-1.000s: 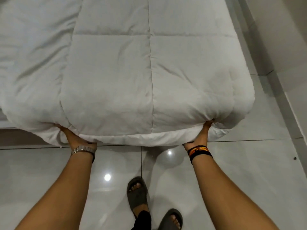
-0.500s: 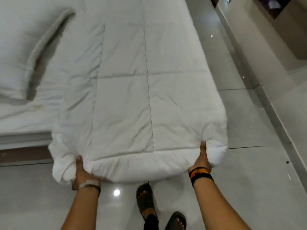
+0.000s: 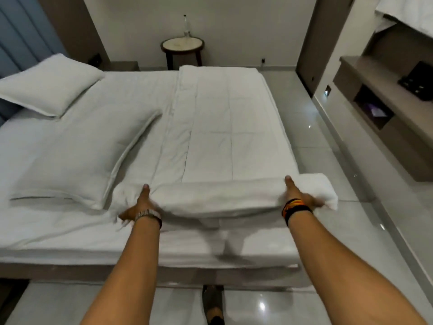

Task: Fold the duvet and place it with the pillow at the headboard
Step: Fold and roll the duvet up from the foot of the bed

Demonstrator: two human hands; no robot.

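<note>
the white duvet (image 3: 225, 127) lies as a long folded strip along the right side of the bed (image 3: 70, 231), running from the far edge toward the near edge. its near end is lifted off the mattress and curled back on itself, held at both corners. the left hand (image 3: 140, 206) grips the left corner, thumb on top and fingers tucked under the fabric; a metal watch (image 3: 147, 213) sits on that wrist. the right hand (image 3: 298, 198) clamps the right corner the same way, thumb pointing forward, with dark and orange bands (image 3: 295, 208) on the wrist. that corner hangs past the bed's right edge. one pillow (image 3: 77, 156) lies flat near the left middle of the bed, just beside the duvet; another pillow (image 3: 49, 86) rests at the far left corner by the blue headboard (image 3: 23, 36). a round side table (image 3: 182, 46) stands beyond the far edge.
</note>
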